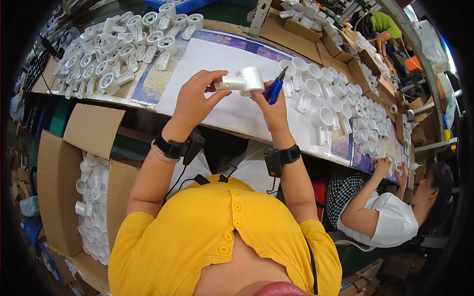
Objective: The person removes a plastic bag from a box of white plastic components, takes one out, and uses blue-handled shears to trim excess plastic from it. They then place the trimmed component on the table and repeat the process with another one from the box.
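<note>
Over the white sheet point(195, 59) on the bench, a white plastic housing point(254, 80) with a round cup and a short side arm is held up between my hands. My left hand point(196, 97) pinches the end of the side arm between thumb and fingers. At the cup's lower right, the thumb of my right hand point(272, 112) presses against it. That same hand grips blue-handled pliers point(274, 92), their dark jaws pointing up and away. Its fingers are partly hidden behind the pliers and the cup.
White housings with inserts point(167, 44) crowd the bench's left. Rows of cup-shaped housings point(323, 117) cover its right side. A cardboard box point(61, 187) of white parts stands at my left. A co-worker point(377, 217) sits to the right; another person point(385, 27) is farther back.
</note>
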